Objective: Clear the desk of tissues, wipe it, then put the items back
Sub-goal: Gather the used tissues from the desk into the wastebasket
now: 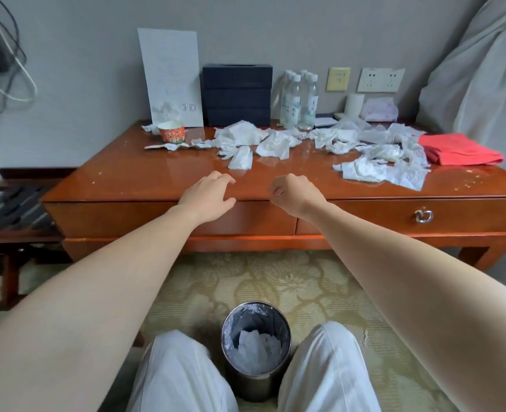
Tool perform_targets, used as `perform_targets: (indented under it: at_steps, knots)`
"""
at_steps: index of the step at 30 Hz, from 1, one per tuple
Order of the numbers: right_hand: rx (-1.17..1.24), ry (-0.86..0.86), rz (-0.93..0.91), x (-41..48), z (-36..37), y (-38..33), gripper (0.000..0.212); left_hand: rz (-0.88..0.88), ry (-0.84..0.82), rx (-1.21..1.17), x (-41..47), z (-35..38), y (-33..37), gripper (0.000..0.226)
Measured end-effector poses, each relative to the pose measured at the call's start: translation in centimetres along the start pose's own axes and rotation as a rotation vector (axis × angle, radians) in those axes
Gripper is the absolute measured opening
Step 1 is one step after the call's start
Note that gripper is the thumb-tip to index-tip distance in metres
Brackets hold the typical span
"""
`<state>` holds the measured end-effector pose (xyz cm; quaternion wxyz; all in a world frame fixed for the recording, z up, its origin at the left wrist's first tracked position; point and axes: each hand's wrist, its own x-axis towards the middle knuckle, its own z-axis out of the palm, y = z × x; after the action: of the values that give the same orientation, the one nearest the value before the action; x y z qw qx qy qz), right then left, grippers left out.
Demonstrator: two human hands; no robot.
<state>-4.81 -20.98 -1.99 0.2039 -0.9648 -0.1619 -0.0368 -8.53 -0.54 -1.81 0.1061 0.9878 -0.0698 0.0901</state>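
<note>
Both arms reach to the near edge of the desk (127, 173). Left hand (207, 193) grip released, fingers spread; right hand (293, 195) clenched on nothing.

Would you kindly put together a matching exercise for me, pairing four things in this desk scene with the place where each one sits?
Things
1. red cloth
2. paper cup
3. waste bin
4. water bottles

Places
A. on the floor, between the person's knees
B. at the right end of the desk
C. at the back of the desk, just right of the black box
D. on the left part of the desk, towards the back

Pairs: 1-B, 2-D, 3-A, 4-C
</note>
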Motion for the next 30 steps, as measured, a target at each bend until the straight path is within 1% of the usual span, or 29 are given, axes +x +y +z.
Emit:
perform_targets:
  at_steps: [3,6,8,11,13,16,18,22,24,26,28,30]
  knots:
    - [-0.007,0.011,-0.005,3.3,-1.1,0.1,0.028,-0.074,-0.029,-0.041,3.6,-0.8,-1.9,0.051]
    - [0.009,-0.02,-0.021,7.3,-1.3,-0.2,0.029,-0.103,-0.08,-0.056,7.7,-1.0,-4.3,0.054]
    - [0.021,-0.029,-0.031,10.2,-0.9,-0.6,0.031,-0.11,-0.08,-0.049,10.7,-1.0,-5.8,0.054]
    - [0.053,-0.033,-0.029,14.0,0.5,-0.8,0.036,-0.106,-0.063,-0.052,15.0,-0.6,-7.8,0.052]
    - [0.084,-0.005,-0.034,15.8,2.0,-0.5,0.039,-0.1,-0.063,-0.053,17.5,0.2,-9.1,0.053]
    - [0.086,0.027,-0.078,18.0,4.3,0.1,0.042,-0.07,-0.062,-0.085,20.6,2.0,-10.4,0.053]
    - [0.08,0.016,-0.109,19.2,4.9,0.4,0.043,-0.04,-0.052,-0.108,22.3,2.9,-10.7,0.052]
    - [0.042,-0.057,-0.136,20.4,5.2,0.9,0.039,-0.014,-0.023,-0.091,24.8,4.0,-10.7,0.052]
    - [0.015,-0.089,-0.131,20.6,5.3,1.2,0.034,-0.015,-0.076,-0.027,25.3,4.5,-10.6,0.05]
    - [0.01,-0.081,-0.119,20.7,5.3,1.5,0.032,-0.033,-0.136,0.002,25.1,4.9,-10.7,0.047]
    - [0.011,-0.068,-0.1,20.7,4.9,1.7,0.033,-0.052,-0.139,-0.025,24.7,4.9,-10.8,0.044]
    - [0.007,-0.072,-0.087,20.5,4.4,1.9,0.041,-0.059,-0.116,-0.051,24.1,4.5,-10.8,0.04]
